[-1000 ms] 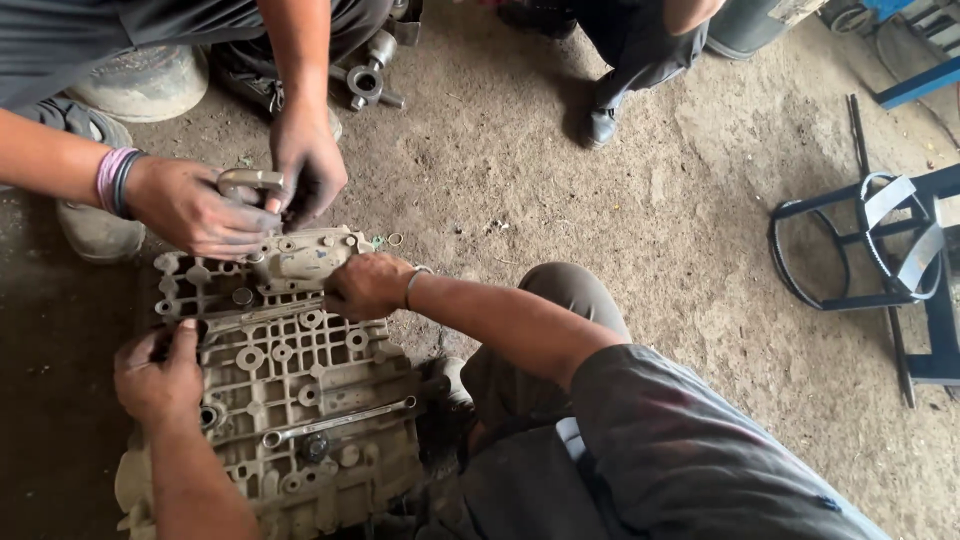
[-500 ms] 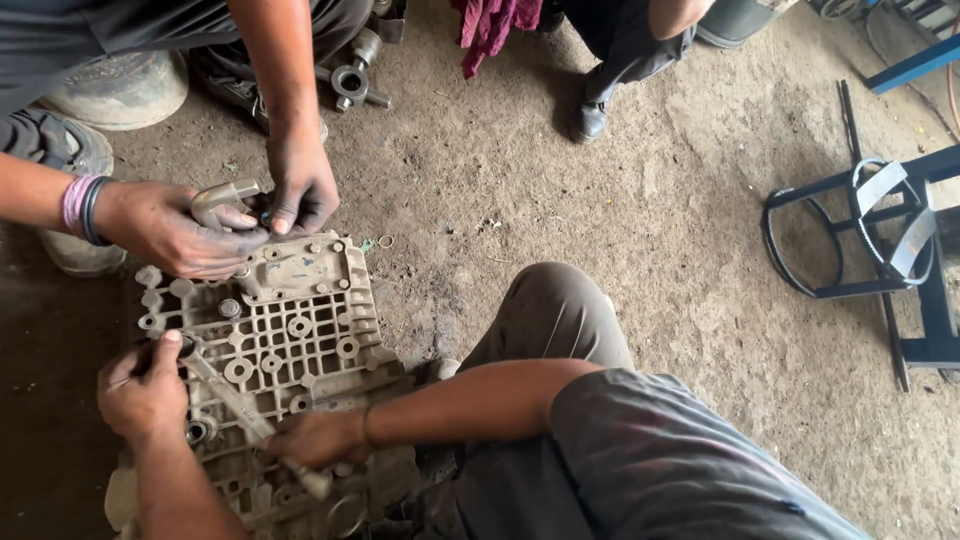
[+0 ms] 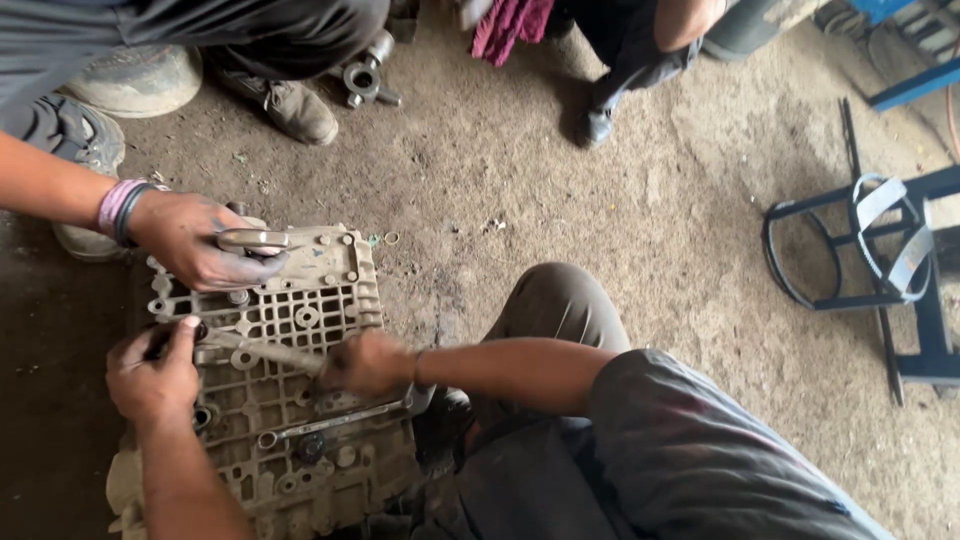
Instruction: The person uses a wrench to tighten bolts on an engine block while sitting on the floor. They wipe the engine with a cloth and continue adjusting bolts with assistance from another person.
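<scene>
Okay, I keep my left hand point(image 3: 152, 375) clamped on the ratchet head point(image 3: 190, 330), right hand point(image 3: 365, 365) fisted round its handle point(image 3: 262, 350), square over the ribbed casting point(image 3: 300, 310).

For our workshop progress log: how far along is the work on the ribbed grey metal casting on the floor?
Done: the ribbed grey metal casting lies flat, ribs exposed. In hand: the left hand and right hand grip a long metal bar tool across it; a co-worker's hand holds a small metal part at its top edge. Left: a spanner lies unused; which fasteners remain cannot be told.
</scene>
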`<action>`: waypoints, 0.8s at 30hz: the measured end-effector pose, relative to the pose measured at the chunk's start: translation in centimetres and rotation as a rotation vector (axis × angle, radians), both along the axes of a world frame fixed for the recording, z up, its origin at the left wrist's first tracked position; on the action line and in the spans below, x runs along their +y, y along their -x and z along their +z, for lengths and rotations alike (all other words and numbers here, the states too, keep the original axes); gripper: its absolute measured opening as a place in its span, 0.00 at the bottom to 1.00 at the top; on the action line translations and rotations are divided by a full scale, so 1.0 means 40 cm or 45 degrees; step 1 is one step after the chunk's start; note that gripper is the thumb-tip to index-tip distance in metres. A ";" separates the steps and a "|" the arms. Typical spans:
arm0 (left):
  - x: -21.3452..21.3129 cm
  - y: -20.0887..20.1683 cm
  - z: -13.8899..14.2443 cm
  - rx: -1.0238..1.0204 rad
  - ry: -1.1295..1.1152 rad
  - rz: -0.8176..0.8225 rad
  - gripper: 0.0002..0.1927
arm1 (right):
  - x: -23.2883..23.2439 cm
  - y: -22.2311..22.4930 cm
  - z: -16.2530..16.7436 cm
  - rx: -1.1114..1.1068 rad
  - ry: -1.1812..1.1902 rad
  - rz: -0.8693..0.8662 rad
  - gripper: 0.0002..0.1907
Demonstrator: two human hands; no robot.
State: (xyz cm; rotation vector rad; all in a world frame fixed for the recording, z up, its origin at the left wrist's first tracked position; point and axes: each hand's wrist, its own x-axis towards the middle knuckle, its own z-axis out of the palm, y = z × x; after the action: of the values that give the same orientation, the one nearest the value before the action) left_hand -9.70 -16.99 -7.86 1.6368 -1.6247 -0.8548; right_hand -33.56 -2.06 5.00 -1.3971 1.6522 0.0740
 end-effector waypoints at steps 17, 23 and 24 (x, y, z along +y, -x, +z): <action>-0.001 0.012 0.025 -0.006 -0.146 0.169 0.24 | -0.037 0.014 -0.046 -0.670 -0.527 -0.368 0.21; 0.006 0.010 0.019 0.109 -0.102 0.122 0.22 | -0.057 0.033 -0.099 -0.199 0.059 0.264 0.22; 0.005 0.008 0.015 0.111 -0.077 0.105 0.21 | -0.078 0.052 -0.094 -0.052 0.270 0.512 0.22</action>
State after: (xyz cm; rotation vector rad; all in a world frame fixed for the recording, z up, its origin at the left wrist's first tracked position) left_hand -10.03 -16.80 -7.28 1.6723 -1.4747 -0.9280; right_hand -35.65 -5.18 1.24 -1.8667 1.3542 0.1026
